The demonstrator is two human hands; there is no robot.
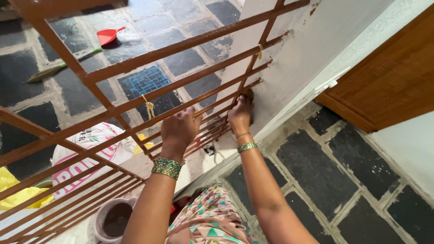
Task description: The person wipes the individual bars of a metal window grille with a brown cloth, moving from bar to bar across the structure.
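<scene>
Head view: my right hand (pixel 240 113) presses a brown cloth (pixel 248 96), grip closed on it, against the low rusty-brown metal grille (pixel 181 45) where its bars meet the white wall (pixel 307 45). My left hand (pixel 180 129) curls tight around a bar. Beyond the bars lie a printed sack (pixel 97 144), a bucket (pixel 113 219), and a red dustpan (pixel 108 36) on dark stone tiles.
</scene>
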